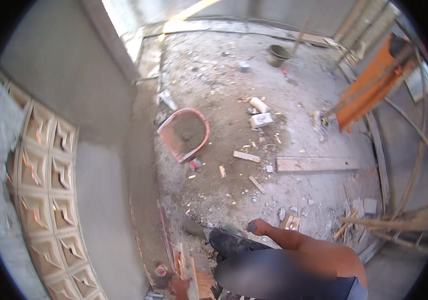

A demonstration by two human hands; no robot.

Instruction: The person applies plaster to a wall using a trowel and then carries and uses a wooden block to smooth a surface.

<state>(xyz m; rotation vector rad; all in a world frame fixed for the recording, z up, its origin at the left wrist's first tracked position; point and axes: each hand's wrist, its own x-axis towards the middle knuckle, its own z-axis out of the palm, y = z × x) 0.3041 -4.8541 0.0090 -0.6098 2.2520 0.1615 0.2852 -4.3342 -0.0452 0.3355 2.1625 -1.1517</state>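
At the lower edge, my left hand (180,287) is closed against the edge of a wooden board (194,275), beside the wall base; its fingers are partly hidden. My right arm reaches across from the lower right, and my right hand (258,227) is curled closed next to my bent, dark-trousered leg (231,242). Grey marks its fingertips; anything inside them is too small to make out. A small round container (161,270) stands left of the board. A blurred patch covers the middle of my body.
A reddish tub (208,131) with grey mortar stands on the rubble-strewn floor. Beyond are a white block (261,120), a dark bucket (277,56) and a plank (319,164). Patterned vent blocks (61,195) fill part of the left wall. Poles and an orange sheet (369,85) stand right.
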